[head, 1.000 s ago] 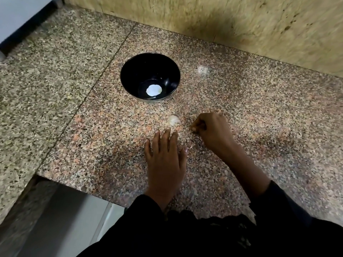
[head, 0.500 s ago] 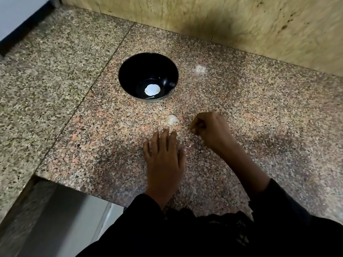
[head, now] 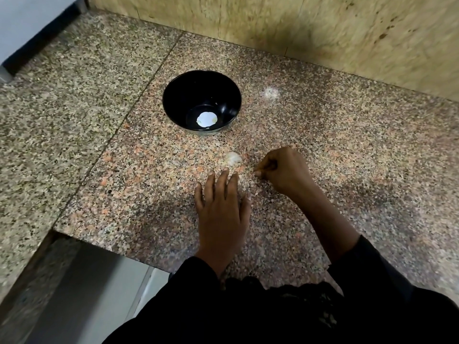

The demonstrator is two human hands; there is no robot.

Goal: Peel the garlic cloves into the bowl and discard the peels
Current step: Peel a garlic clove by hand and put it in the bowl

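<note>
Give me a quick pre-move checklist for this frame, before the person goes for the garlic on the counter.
1. Garlic piece lies loose on the granite counter, in no hand: ok.
2. Left hand rests flat, its fingers straight and just short of the garlic: ok.
3. Right hand is free to grasp: cannot tell; its fingers are curled and pinched at the tips, any content too small to see.
4. Black bowl stands upright beyond the garlic, nothing between them: ok.
5. Bowl holds peeled cloves: cannot tell; the white patch at the bottom may be glare.
6. A place for the peels is in view: not ok.
</note>
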